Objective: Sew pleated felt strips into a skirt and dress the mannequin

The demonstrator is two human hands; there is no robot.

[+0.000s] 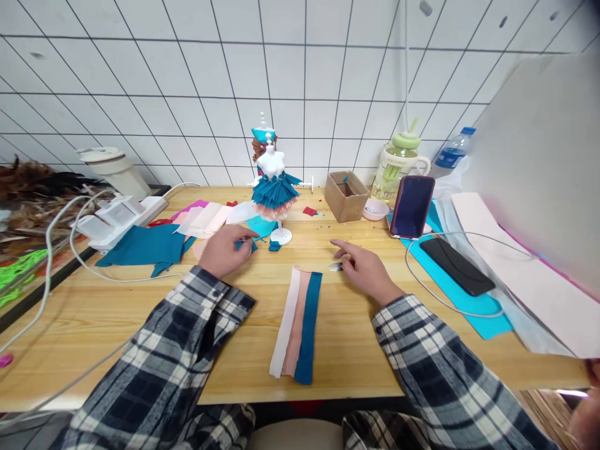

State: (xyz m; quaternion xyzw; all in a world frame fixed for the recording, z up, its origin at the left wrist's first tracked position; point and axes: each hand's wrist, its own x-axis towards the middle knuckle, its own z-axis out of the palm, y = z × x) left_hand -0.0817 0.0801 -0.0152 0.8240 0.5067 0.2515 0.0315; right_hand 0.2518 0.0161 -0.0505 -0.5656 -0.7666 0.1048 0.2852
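Three narrow fabric strips lie side by side on the table in front of me: a pale pink strip, a peach strip and a teal strip. To their left, my left hand is closed, its fingers curled over a small teal scrap. On the other side, my right hand grips a small pair of snips; the index finger points left and only the metal tip shows. Beyond both hands stands a white mini dress form wearing a ruffled teal and peach skirt.
Teal cloth and a power strip with looping cables are at the left. At the back right stand a cardboard box, a small pink dish, a jug and an upright phone. A black phone lies nearer.
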